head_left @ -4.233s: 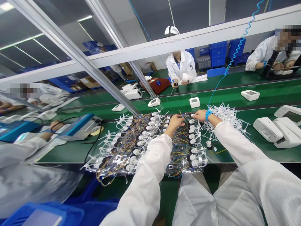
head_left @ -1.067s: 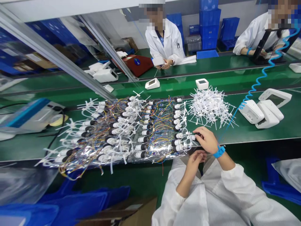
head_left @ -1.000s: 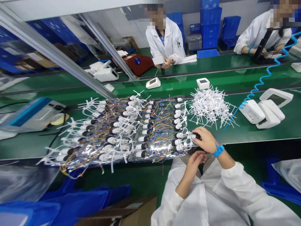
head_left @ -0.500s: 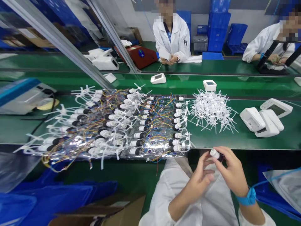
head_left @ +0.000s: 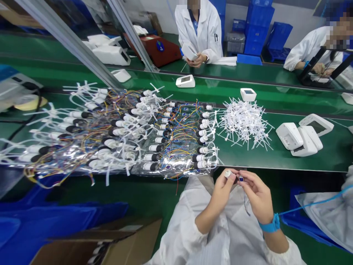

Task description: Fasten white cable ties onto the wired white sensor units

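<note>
Just off the bench's front edge, above my lap, my left hand [head_left: 221, 188] is closed around a small pump motor [head_left: 227, 174] with a white end and a dark body. Beside it, my right hand [head_left: 256, 193] pinches a tiny dark-blue part [head_left: 241, 179] on thin wires [head_left: 246, 202] that hang below the fingers. Whether those wires join the motor is hidden by the fingers. Rows of similar motors [head_left: 150, 157] with white tubes and coloured wires lie on clear plastic to the left. A heap of white tube pieces [head_left: 244, 123] sits ahead of my hands.
White device housings [head_left: 289, 136] are stacked at right on the green bench [head_left: 248, 158]. Single housings stand farther back. A slanted metal post [head_left: 82, 48] crosses the upper left. Two co-workers in white coats sit opposite. An open cardboard box [head_left: 132, 243] is below left.
The motor has passed from my right hand into my left. My right fingers now hold the small blue part and its wires. The view has shifted slightly.
</note>
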### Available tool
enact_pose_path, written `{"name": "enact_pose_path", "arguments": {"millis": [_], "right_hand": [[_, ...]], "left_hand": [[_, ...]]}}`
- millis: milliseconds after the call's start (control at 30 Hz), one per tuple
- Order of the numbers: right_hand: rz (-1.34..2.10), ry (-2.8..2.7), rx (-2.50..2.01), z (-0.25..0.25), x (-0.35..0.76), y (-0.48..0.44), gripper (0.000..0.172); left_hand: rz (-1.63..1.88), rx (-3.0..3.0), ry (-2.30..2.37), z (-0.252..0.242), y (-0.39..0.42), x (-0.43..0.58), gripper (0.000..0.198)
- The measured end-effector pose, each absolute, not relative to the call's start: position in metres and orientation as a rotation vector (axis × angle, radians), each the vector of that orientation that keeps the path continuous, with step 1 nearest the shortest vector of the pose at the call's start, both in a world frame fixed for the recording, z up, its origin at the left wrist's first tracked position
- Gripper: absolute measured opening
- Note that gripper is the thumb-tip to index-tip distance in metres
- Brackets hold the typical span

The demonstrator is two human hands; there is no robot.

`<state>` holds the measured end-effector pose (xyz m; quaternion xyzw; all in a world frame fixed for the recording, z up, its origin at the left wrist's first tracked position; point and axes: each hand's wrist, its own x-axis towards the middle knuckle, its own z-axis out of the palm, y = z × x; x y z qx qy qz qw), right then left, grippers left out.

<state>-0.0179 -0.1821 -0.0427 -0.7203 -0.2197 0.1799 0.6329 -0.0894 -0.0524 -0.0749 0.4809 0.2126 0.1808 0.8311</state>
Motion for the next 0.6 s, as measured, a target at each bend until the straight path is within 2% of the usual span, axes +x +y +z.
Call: {"name": "enact_pose_path", "arguments": {"millis": [133,267,600], "right_hand": [[0.359,-0.430,-1.579,-0.044,-0.021,-0.171,0.018],[0.329,-0.444,-1.597,-0.049,-0.025,-0.169,0.022],[0.313,-0.618,-1.838,-0.074,-0.016,-0.179,0.024]], "left_hand": [[0.456,1.146,0.417,-0.071,-0.039,-0.095,0.046],[0.427,1.184,0.417,-0.073,-0.037,-0.100,0.046],[0.335,1.133,0.433,-0.095,-0.035,-0.098,0.045]]}}
